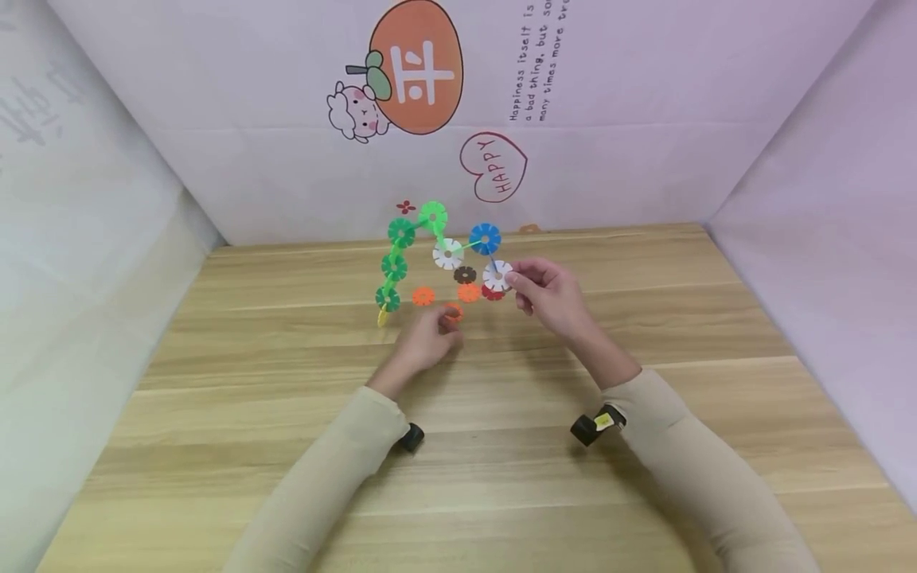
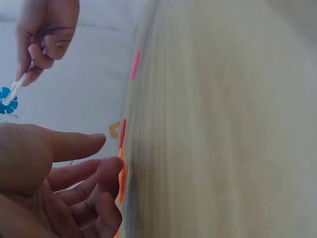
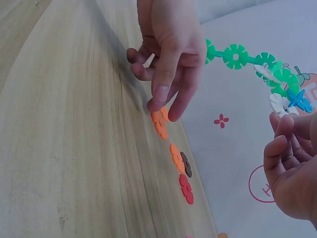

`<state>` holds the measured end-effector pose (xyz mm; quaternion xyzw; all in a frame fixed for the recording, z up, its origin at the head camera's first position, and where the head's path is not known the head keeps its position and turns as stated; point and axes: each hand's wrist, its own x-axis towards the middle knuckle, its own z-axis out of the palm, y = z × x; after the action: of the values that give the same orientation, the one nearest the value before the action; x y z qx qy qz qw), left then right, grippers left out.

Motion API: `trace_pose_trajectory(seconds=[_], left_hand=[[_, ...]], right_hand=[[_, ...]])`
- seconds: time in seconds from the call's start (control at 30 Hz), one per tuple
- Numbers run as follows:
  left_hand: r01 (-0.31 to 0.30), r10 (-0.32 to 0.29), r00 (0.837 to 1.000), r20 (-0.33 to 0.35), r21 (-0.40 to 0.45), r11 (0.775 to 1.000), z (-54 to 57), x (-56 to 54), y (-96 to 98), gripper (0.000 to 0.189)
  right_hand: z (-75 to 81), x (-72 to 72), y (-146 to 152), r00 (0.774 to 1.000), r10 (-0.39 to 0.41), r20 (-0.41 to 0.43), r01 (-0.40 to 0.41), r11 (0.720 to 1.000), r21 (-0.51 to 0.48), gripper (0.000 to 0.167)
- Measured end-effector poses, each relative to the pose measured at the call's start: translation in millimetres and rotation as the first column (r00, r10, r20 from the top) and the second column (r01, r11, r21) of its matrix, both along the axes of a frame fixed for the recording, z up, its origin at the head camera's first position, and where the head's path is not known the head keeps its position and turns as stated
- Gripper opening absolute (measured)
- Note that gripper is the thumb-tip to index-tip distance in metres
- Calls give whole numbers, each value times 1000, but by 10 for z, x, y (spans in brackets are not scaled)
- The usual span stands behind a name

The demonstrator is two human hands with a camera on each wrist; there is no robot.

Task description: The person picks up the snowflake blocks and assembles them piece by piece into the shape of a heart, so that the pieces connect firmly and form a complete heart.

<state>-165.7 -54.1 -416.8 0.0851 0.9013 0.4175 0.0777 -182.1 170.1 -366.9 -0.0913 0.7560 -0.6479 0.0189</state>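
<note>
A chain of slotted plastic snowflake discs stands up over the table: green discs, a white disc and a blue disc. A yellow disc is at its lower left end. My right hand pinches the white end disc beside the blue one, between thumb and fingertips. Low over the table, my left hand has its fingertips right at a loose orange disc. In the left wrist view the left thumb stands apart from the loosely bent fingers, with nothing between them.
More loose discs lie on the wooden table: orange ones, a brown disc and a red disc. Behind them rises a printed white cloth wall, with further white walls at both sides.
</note>
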Motion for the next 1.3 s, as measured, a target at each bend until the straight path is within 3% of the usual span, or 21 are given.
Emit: trace_pose_trajectory(seconds=[0.13,0.3,0.43,0.57,0.83,1.0,1.17,1.3], left_hand=[[-27,27,1000,-1,-182,983,13,-109,15,44],[-41,45,999,3,-376,926,12,-194,40,40],[-31,28,1000,-13,-459,888,15,-223,43,27],[-21,1,999,-39,-497,867,34,-233,41,20],[-54,26,997,-68,-442,895,53,-209,32,36],[-28,-13,995,-102,-389,921,48,-159,46,32],[-35,5,992,-124,-244,969,82,-63,90,16],[-55,34,978,-208,-94,994,189,65,123,13]], right_hand=[[-21,-31,-2,1000,-3,-1,3,1000,13,24],[-38,-50,0,1000,-2,-1,2,1000,15,24],[-37,-53,-11,1000,6,9,-6,1000,8,24],[-41,-61,-6,1000,2,24,-3,1000,8,25],[-74,-80,27,999,-3,38,3,1000,0,23],[-112,-102,53,999,-10,46,11,1000,-16,22],[-126,-99,72,999,-10,49,12,999,-37,22],[-120,-86,82,999,-3,52,7,997,-74,22]])
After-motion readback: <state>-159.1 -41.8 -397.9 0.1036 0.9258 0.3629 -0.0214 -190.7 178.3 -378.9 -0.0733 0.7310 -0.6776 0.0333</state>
